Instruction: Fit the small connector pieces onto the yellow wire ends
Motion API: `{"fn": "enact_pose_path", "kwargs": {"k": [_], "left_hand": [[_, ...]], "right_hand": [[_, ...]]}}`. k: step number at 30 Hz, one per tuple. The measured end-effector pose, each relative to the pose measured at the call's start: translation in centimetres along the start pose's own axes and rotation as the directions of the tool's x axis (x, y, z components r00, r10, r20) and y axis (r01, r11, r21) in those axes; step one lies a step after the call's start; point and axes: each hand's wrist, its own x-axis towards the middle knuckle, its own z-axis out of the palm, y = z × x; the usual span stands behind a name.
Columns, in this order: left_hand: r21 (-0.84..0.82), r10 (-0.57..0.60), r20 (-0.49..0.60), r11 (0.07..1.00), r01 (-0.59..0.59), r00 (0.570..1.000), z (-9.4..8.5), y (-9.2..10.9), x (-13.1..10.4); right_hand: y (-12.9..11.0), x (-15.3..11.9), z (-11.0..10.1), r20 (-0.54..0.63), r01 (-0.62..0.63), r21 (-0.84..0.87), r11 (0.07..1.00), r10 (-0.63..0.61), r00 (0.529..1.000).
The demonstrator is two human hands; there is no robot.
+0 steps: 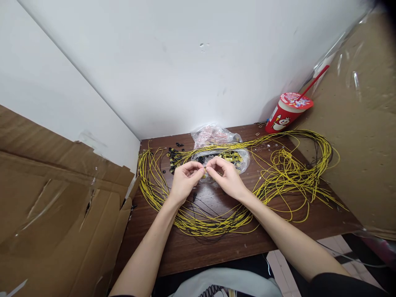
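My left hand (186, 178) and my right hand (225, 176) meet at their fingertips above the middle of the brown table. Thumb and forefinger are pinched together on each hand, and a tiny yellowish piece shows between them, too small to make out. Behind the hands lies a clear plastic bag (245, 161) with small black and yellow parts. A large loop of yellow and black wires (207, 227) runs around both hands. Small black and yellow pieces (172, 161) are grouped at the wire ends, left of the bag.
A red cup (283, 117) with a red straw stands at the back right. Tangled wires (286, 173) spread over the right of the table (185, 260). Cardboard (55, 214) borders the left, another cardboard sheet (359, 136) the right, and a white wall (173, 74) the back.
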Motion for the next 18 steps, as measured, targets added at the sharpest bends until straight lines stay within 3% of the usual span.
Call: {"fn": "enact_pose_path", "kwargs": {"k": [3,6,12,18], "left_hand": [[0.033,0.023,0.002,0.999,-0.023,1.0,0.04,-0.08,0.0],[0.162,0.133,0.016,0.978,-0.133,0.991,-0.08,-0.06,0.01],[0.484,0.379,0.115,0.786,-0.385,0.918,-0.67,0.23,0.07],[0.541,0.434,0.143,0.718,-0.437,0.889,-0.42,0.51,-0.17]], "right_hand": [[-0.23,-0.05,0.06,-0.006,0.023,-0.005,1.0,-0.023,1.0],[-0.3,-0.04,0.05,-0.012,0.008,0.006,1.0,-0.008,1.0],[0.06,0.07,0.09,-0.011,-0.096,0.055,0.994,0.096,0.995],[0.2,0.08,0.34,0.005,-0.111,0.108,0.988,0.111,0.994]]}}
